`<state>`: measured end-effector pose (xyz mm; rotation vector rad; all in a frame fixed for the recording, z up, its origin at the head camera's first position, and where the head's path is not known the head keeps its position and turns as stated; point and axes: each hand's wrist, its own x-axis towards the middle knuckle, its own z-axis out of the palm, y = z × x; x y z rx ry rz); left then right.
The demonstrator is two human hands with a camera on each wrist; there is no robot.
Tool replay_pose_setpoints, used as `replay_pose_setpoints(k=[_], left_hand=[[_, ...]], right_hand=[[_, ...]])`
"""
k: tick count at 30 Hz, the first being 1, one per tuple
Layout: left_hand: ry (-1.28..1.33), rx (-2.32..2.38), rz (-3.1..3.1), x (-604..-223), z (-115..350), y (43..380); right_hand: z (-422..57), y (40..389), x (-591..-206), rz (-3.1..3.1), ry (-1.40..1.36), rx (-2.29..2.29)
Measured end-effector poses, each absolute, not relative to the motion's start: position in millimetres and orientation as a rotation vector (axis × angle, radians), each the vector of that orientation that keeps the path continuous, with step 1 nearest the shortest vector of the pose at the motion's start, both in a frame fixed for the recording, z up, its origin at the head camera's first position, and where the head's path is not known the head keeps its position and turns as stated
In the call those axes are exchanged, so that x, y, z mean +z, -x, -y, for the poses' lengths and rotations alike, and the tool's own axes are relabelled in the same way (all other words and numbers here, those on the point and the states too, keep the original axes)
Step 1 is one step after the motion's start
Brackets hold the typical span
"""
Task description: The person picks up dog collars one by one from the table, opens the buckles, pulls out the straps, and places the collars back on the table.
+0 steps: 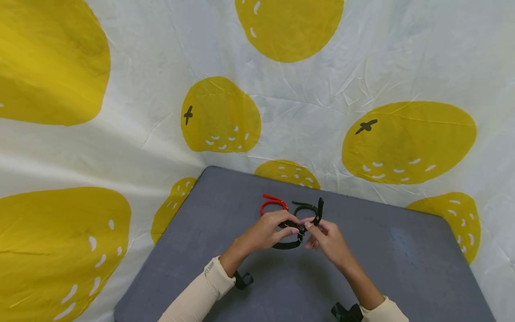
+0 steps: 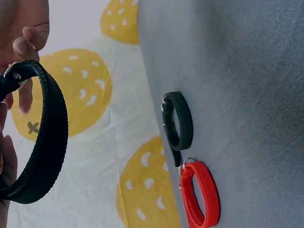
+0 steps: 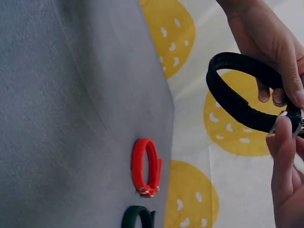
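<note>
Black ring-shaped strap collar point(image 2: 54, 142): held between left hand point(image 1: 271, 229) and right hand point(image 1: 327, 241) | pinched with both near metal buckle point(image 3: 298, 126), probably to steady it | had red loop collar point(image 3: 137, 166) beyond left hand, dark-green loop collar point(image 2: 185, 118) beyond right, likely for clearance

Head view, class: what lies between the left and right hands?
A black strap, held by the left hand and the right hand; the head view shows it.

Matt black collar point(image 2: 54, 137), shiny metal buckle point(image 3: 285, 116), fuzzy grey tabletop point(image 1: 374, 250)
</note>
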<state>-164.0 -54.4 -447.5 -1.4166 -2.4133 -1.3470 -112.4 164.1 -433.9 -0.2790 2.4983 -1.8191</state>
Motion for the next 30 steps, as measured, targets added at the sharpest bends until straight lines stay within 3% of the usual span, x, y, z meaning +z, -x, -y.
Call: replay_pose_setpoints(k=[17,30], left_hand=[[1.295,-1.487,2.381,-448,60,164],[1.267,-1.492,2.379,-440,59,164]], right_hand=[[-168,112,-457,-2.262,0.593,-1.927],[-170,113,-457,-2.305,0.400,-1.859]])
